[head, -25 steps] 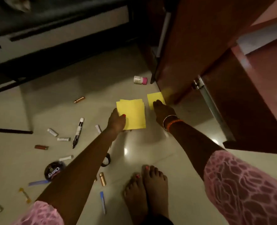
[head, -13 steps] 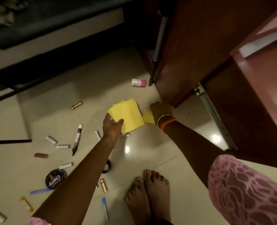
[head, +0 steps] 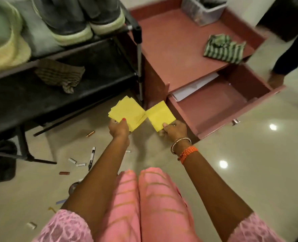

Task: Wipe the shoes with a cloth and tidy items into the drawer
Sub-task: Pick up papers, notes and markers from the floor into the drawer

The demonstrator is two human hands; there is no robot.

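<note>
Judging by the floor, the tidying is barely begun. A yellow paper stack (head: 127,111) is pinched in the left hand (head: 118,127) and a second yellow sheet (head: 160,115) in the right hand (head: 175,129), just left of the open drawer (head: 212,102). A marker (head: 92,158) and small tubes (head: 72,160) are left scattered near left; shoes (head: 85,20) are shelved far left.
</note>
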